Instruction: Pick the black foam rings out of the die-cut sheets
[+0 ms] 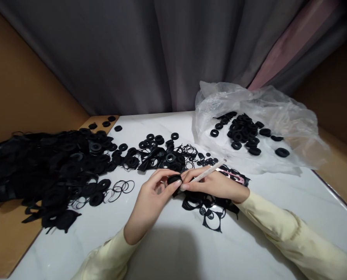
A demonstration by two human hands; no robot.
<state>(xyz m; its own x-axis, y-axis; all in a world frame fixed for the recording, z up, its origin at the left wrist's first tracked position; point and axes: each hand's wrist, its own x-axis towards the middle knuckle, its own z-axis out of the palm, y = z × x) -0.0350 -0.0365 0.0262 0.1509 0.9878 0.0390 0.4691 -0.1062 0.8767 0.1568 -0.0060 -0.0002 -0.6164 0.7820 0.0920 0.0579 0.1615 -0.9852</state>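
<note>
A thick black rubber ring (175,179) is pinched between the thumb and fingers of my left hand (148,200). My right hand (220,186) grips a thin white stick-like tool (210,170), whose upper end points to the upper right. The fingertips of both hands meet at the ring, so the tool's lower end is hidden. Under and around my right hand lie black rubber offcuts (195,203), among them a square scrap (212,229) with a round hole. A pink strip-like item (234,177) shows partly behind my right wrist.
A big heap of black rings and scraps (59,163) covers the left side. More rings and thin loops (170,157) lie behind my hands. At the back right, a clear plastic bag (301,120) has several black rings (243,130) on it. Grey curtains (126,54) hang behind the white table (167,256).
</note>
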